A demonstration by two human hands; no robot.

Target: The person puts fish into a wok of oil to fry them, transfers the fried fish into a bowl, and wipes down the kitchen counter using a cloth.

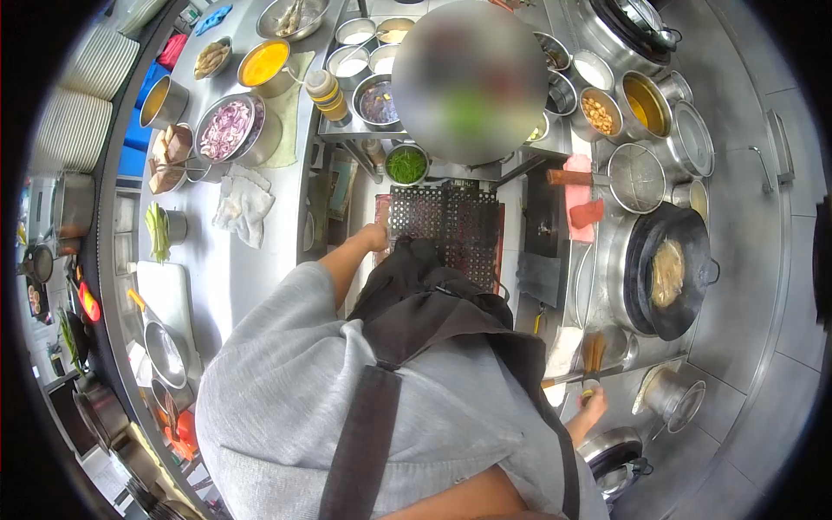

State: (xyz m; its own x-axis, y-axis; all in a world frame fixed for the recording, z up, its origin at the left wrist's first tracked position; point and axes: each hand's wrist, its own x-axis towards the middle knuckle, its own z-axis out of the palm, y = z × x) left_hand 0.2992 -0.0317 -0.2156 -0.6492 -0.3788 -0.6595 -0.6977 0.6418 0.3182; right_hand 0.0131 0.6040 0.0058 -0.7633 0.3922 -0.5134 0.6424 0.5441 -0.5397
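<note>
My left hand hangs low beside the black perforated floor mat, near the left steel counter. Its fingers are small and partly turned away, so whether they are curled around anything cannot be made out. On the right, my right hand is closed around the base of a bamboo wok brush, bristles pointing away from me. The brush is in front of a steel bowl. Farther along that side, a dark wok holds pale brownish food.
The left counter bears a pot of sliced red onion, a crumpled cloth, a white cutting board and a strainer. A wire skimmer and several pots line the right. Ahead is a bowl of chopped greens.
</note>
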